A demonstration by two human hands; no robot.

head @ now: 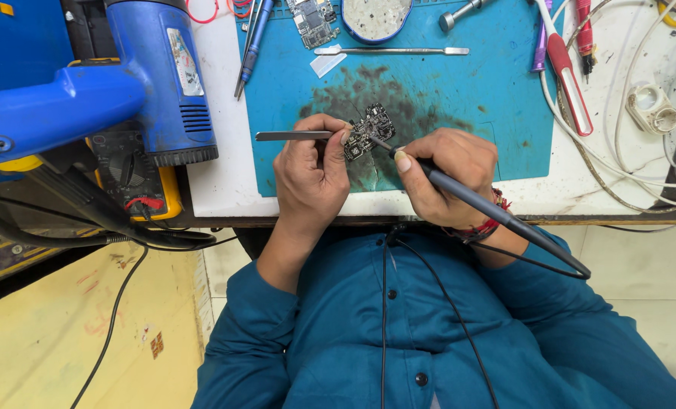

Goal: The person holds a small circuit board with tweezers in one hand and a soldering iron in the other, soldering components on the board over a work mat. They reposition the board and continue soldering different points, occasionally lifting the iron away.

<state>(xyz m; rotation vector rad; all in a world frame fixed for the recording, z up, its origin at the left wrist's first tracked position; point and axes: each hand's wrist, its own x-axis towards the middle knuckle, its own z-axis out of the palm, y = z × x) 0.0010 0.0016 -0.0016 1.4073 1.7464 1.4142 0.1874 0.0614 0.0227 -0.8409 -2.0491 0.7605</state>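
While fingers clench: left hand on steel tweezers, right hand on seemingly rubbery soldering iron.

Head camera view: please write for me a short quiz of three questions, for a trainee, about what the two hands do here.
1. True or false: the right hand holds a dark pen-shaped soldering iron.
2. What does the left hand hold?
A. a thin flat metal tweezers
B. a red screwdriver
C. a white cable
3. Fill in: the small dark circuit board lies on a ____ work mat.

Key: 1 true; 2 A; 3 blue
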